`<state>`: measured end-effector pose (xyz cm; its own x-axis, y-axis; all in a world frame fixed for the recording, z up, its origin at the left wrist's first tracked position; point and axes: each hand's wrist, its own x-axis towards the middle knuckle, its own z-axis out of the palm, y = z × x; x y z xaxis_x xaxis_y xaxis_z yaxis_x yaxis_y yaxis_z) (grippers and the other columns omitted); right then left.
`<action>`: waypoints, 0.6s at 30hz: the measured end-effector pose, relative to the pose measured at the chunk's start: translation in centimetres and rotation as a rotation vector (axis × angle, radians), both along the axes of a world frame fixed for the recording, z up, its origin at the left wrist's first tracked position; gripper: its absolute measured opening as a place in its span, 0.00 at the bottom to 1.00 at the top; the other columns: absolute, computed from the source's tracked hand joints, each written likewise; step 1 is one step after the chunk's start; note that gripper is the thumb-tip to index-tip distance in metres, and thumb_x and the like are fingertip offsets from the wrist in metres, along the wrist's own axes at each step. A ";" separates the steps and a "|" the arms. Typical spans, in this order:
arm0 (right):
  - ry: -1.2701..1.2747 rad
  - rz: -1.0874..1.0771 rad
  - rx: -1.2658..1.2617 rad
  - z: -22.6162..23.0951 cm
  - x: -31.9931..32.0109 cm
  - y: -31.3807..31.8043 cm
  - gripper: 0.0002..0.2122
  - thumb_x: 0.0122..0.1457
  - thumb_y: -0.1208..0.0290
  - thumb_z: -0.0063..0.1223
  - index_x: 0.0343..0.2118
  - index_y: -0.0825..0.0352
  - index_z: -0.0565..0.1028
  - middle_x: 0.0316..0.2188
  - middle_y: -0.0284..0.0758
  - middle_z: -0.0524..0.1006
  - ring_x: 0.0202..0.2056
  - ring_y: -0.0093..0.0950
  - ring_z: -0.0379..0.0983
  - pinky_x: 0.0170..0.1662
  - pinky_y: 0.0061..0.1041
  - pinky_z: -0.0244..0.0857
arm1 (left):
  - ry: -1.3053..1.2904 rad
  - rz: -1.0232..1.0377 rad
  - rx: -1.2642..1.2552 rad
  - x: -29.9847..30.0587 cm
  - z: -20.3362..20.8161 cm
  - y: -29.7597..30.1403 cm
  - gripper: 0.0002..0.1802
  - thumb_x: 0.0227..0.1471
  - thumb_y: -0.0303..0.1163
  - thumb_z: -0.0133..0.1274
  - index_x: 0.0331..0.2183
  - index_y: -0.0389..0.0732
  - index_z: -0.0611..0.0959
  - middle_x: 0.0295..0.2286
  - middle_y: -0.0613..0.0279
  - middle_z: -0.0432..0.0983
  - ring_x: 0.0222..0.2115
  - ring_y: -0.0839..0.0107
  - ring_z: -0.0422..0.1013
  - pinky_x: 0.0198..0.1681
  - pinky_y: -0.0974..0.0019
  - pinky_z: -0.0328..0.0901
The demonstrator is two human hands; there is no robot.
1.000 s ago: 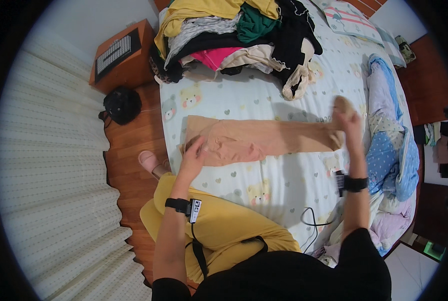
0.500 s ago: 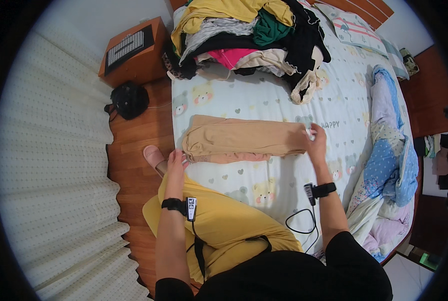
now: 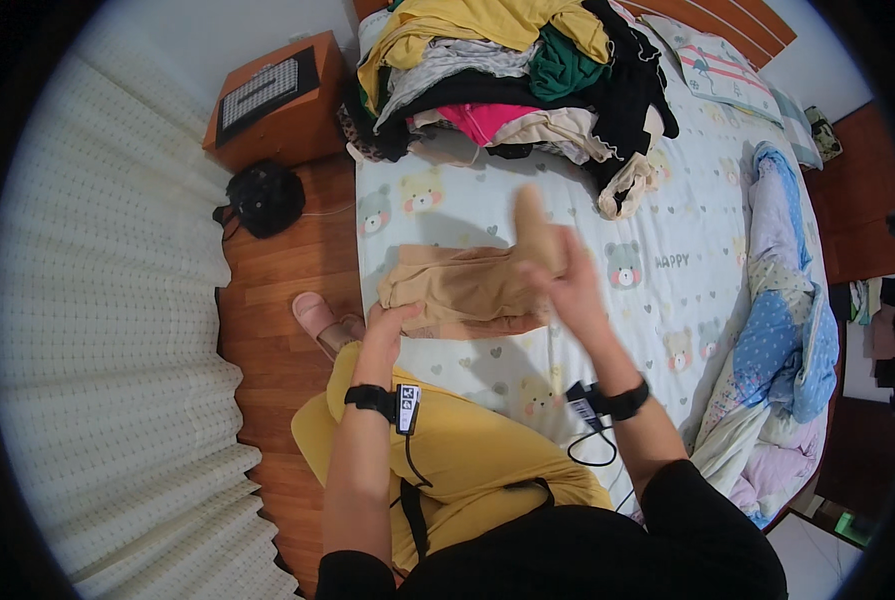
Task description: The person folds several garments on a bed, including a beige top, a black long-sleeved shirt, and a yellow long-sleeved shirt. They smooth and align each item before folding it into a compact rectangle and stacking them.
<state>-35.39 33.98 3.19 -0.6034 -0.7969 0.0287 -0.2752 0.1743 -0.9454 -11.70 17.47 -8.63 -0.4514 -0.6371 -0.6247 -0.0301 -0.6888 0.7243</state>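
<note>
A long tan garment [image 3: 457,280], folded into a strip like a pair of leggings, lies across the bed sheet. A pinkish edge shows along its near side. My left hand [image 3: 394,325] grips its left end, thumb on top. Lifted off the bed, the right end stands up, blurred by motion, in my right hand [image 3: 570,285], which is closed on it and holds it above the middle of the strip.
A heap of clothes [image 3: 497,75] lies at the far end of the bed. A bunched blue patterned quilt [image 3: 782,330] runs down the right side. At the left are an orange-brown cabinet [image 3: 267,140], a black bag [image 3: 264,198] and a pale curtain [image 3: 117,300].
My right hand has taken hold of the garment's right end, lifted it and brought it leftward. The left hand has moved onto the left end and closed on it.
</note>
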 end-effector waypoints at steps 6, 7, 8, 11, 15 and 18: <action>-0.388 0.311 0.081 -5.7 4.6 -4.1 0.22 0.55 0.69 0.64 0.53 0.67 0.72 0.40 0.38 0.76 0.41 0.28 0.72 0.45 0.25 0.69 | 0.443 0.133 0.326 3.9 -0.3 0.0 0.53 0.53 0.77 0.38 0.60 0.39 0.69 0.59 0.57 0.67 0.60 0.57 0.63 0.61 0.51 0.60; -0.179 0.145 0.108 -6.9 3.0 -3.4 0.21 0.55 0.70 0.64 0.51 0.69 0.73 0.40 0.38 0.75 0.41 0.29 0.72 0.44 0.25 0.70 | 0.425 0.161 0.355 4.3 -0.5 -0.1 0.49 0.55 0.73 0.42 0.60 0.39 0.69 0.58 0.57 0.68 0.59 0.57 0.64 0.60 0.52 0.62; -0.018 -0.115 0.178 -8.1 2.2 -3.1 0.21 0.54 0.72 0.64 0.50 0.71 0.73 0.41 0.39 0.75 0.41 0.29 0.74 0.43 0.27 0.72 | 0.444 0.159 0.365 4.5 -0.7 -0.2 0.46 0.57 0.68 0.46 0.60 0.39 0.70 0.58 0.56 0.69 0.58 0.58 0.65 0.59 0.53 0.63; -0.626 -0.120 0.162 -10.4 0.0 -1.5 0.37 0.55 0.67 0.67 0.63 0.73 0.57 0.47 0.46 0.74 0.40 0.33 0.75 0.38 0.32 0.73 | 0.176 0.051 0.111 3.8 -1.2 0.0 0.34 0.59 0.50 0.56 0.58 0.38 0.71 0.54 0.56 0.73 0.55 0.60 0.70 0.56 0.56 0.68; -0.997 0.009 0.124 -11.2 0.5 -1.3 0.42 0.53 0.64 0.71 0.64 0.76 0.56 0.47 0.45 0.76 0.43 0.32 0.77 0.42 0.33 0.76 | 0.117 0.024 0.101 1.6 -0.8 1.3 0.26 0.55 0.27 0.62 0.54 0.36 0.75 0.48 0.58 0.77 0.49 0.63 0.75 0.51 0.59 0.72; -1.171 0.109 0.200 -9.8 0.2 -0.8 0.27 0.58 0.70 0.64 0.57 0.76 0.68 0.48 0.43 0.77 0.45 0.30 0.77 0.45 0.32 0.76 | 0.056 -0.079 0.159 0.9 0.4 2.9 0.23 0.58 0.29 0.60 0.54 0.36 0.75 0.48 0.58 0.77 0.49 0.62 0.74 0.53 0.56 0.71</action>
<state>-35.23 33.17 -6.56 -0.1089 -0.7732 -0.6247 0.7138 0.3766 -0.5905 -10.78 20.32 -8.23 -0.5332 -0.4938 -0.6869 -0.0512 -0.7916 0.6089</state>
